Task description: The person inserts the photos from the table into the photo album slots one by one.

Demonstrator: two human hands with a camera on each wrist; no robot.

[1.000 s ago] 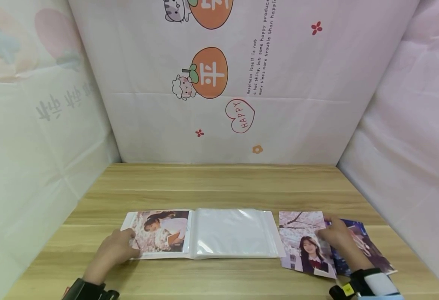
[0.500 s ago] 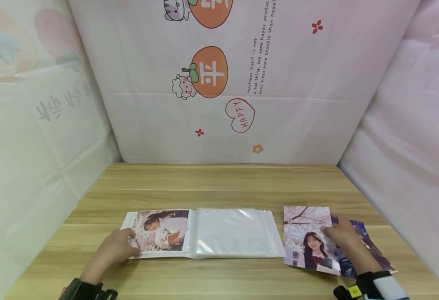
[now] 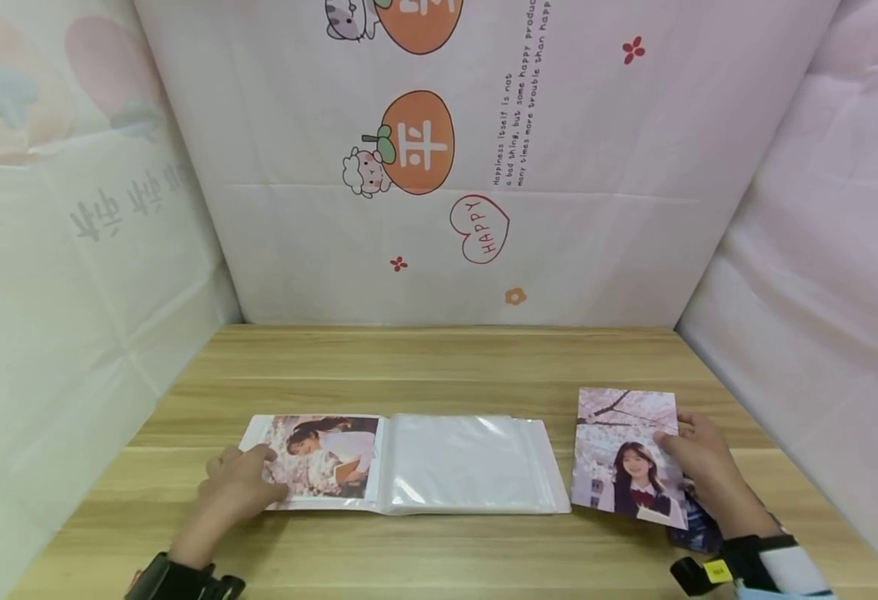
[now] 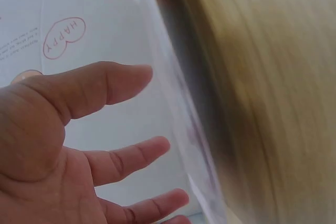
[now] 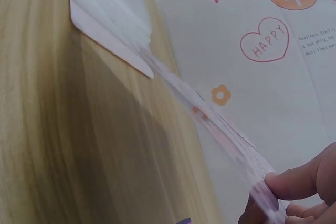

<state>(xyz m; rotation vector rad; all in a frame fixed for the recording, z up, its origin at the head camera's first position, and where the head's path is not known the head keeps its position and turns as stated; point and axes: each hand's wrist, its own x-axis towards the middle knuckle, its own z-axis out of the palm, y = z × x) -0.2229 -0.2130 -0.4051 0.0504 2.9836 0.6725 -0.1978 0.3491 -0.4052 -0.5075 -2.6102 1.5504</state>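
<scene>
An open photo album (image 3: 472, 467) lies on the wooden table. Its left page holds a photo (image 3: 333, 458) of a person among blossoms; the right page is a blank clear pocket. My left hand (image 3: 238, 483) rests at the album's left edge, and in the left wrist view its thumb and fingers (image 4: 128, 161) are spread, tips against the page. Right of the album, my right hand (image 3: 701, 454) pinches a photo (image 3: 626, 446) of a smiling person in a dark uniform under blossoms. The right wrist view shows that photo (image 5: 223, 132) nearly edge-on, lifted off the table.
Darker photos (image 3: 697, 529) lie on the table under my right hand and forearm, mostly hidden. Printed white cloth (image 3: 596, 250) walls in the back and both sides. Bare wooden tabletop (image 3: 439, 367) shows behind the album.
The right hand has raised the uniform photo off the darker photos, moving it slightly right and away from me. The left hand has stayed at the album's edge.
</scene>
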